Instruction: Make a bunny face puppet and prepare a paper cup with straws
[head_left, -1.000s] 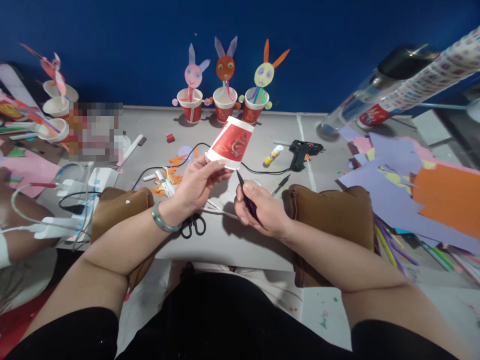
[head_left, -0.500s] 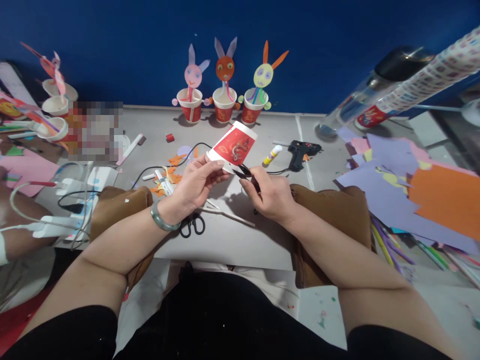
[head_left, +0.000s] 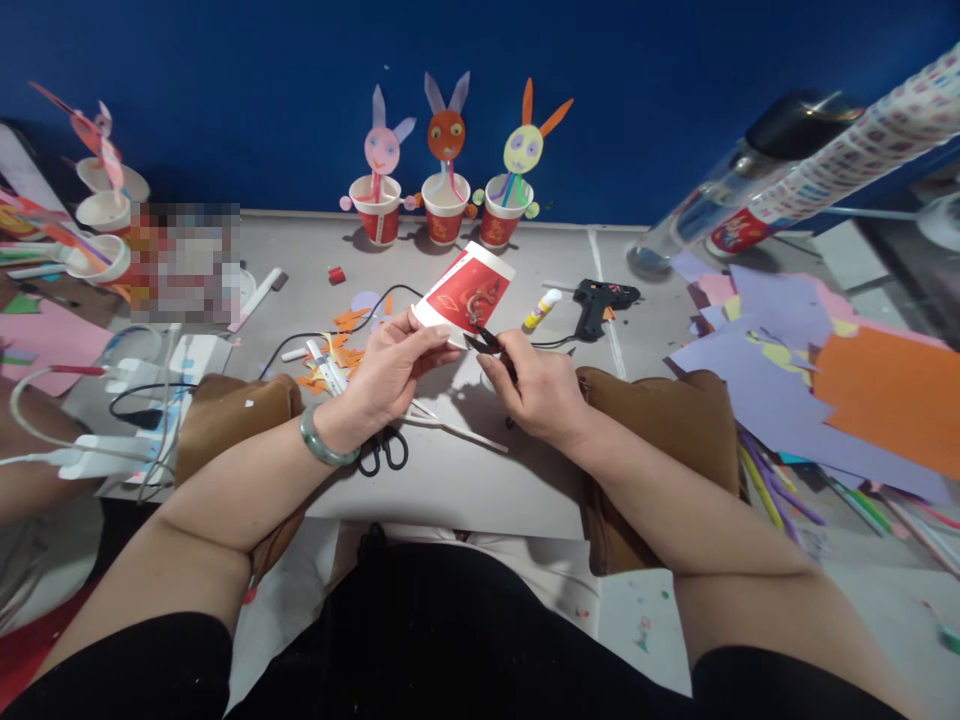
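My left hand (head_left: 401, 362) holds a red and white paper cup (head_left: 471, 290), tilted, its white rim toward me between thumb and fingers. Dark-bladed scissors (head_left: 484, 343) are gripped in my right hand (head_left: 536, 378), their blades at the cup's rim on its right side. Whether the blades have cut into the paper I cannot tell. Below my left wrist lies a second pair of scissors with black handles (head_left: 384, 452), partly hidden. Beside it is a thin white strip (head_left: 472, 435). A marker (head_left: 327, 366) rests among orange paper scraps left of my left hand.
Three paper cups with rabbit figures (head_left: 446, 210) stand along the blue wall. A glue stick (head_left: 542, 309) and a black glue gun (head_left: 600, 305) lie right of the held cup. Coloured paper (head_left: 885, 400) covers the right side; a power strip (head_left: 161, 410) with cables is at left.
The scissor blades have closed somewhat and shifted slightly left along the cup's rim. The whole view has moved a little; the cup stays in my left hand.
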